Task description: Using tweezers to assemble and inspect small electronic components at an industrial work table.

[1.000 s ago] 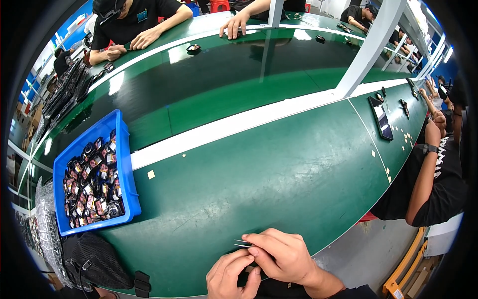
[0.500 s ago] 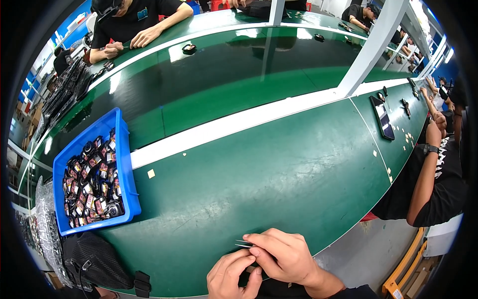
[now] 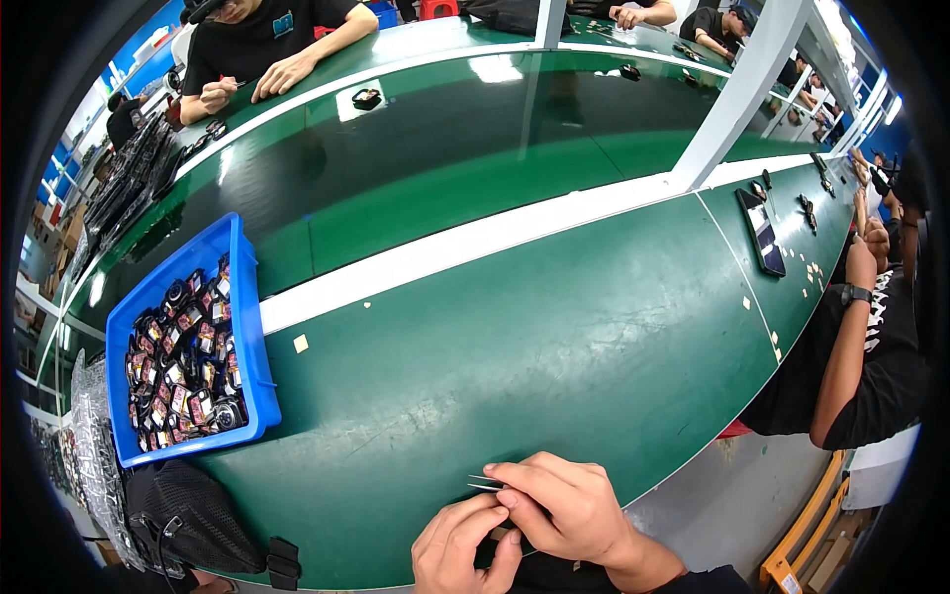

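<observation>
Close to the front edge of the green table, my right hand (image 3: 566,507) grips a pair of tweezers (image 3: 484,484) between thumb and fingers. Two thin metal tips stick out to the left. My left hand (image 3: 463,550) is against it, its fingers curled and closed. What it holds, if anything, is hidden among the fingers; only a dark patch shows there. To the left stands a blue bin (image 3: 259,396) full of small black devices (image 3: 180,371) with coloured labels.
A black mesh bag (image 3: 193,520) lies at the near left, beside clear plastic wrap (image 3: 92,416). Pale squares (image 3: 301,344) dot the table (image 3: 475,346). Beyond a white rail runs a dark belt (image 3: 426,148). A phone (image 3: 760,233) and a seated co-worker (image 3: 846,366) are at right; a grey post (image 3: 742,94) rises behind.
My hands and the tweezers hold nearly the same place. On the far belt, small black items have shifted slightly left. The co-worker across has shifted, and another person's hand appears at the top.
</observation>
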A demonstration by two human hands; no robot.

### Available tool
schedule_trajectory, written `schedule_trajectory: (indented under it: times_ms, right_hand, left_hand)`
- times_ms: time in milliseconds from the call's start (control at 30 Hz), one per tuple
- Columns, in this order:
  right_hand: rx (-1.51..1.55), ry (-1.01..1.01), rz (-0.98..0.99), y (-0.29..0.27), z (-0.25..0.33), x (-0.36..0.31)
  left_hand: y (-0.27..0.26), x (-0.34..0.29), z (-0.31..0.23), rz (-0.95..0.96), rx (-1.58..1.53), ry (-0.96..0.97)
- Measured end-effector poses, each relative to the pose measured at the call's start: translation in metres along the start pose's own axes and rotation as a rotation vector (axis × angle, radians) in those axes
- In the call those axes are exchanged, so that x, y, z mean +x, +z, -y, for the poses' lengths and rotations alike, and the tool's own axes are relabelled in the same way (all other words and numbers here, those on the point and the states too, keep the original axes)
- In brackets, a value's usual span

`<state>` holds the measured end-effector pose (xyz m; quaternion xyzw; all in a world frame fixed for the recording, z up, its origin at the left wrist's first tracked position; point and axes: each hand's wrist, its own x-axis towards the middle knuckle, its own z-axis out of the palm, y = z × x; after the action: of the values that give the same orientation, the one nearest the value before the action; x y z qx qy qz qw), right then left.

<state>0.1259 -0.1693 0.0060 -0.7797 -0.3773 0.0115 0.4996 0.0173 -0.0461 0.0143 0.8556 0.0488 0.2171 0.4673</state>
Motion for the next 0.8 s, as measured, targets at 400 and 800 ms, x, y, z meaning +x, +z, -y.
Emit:
schedule_trajectory:
  times_ms: [400,800]
  right_hand:
    - [0.012,0.003,0.028,0.002,0.002,0.001]
    - [-0.027,0.001,-0.040,0.008,0.003,-0.001]
  left_hand:
    - [-0.008,-0.001,0.006,0.009,-0.233,-0.163]
    - [-0.036,0.006,0.054,-0.297,-1.887,-0.510]
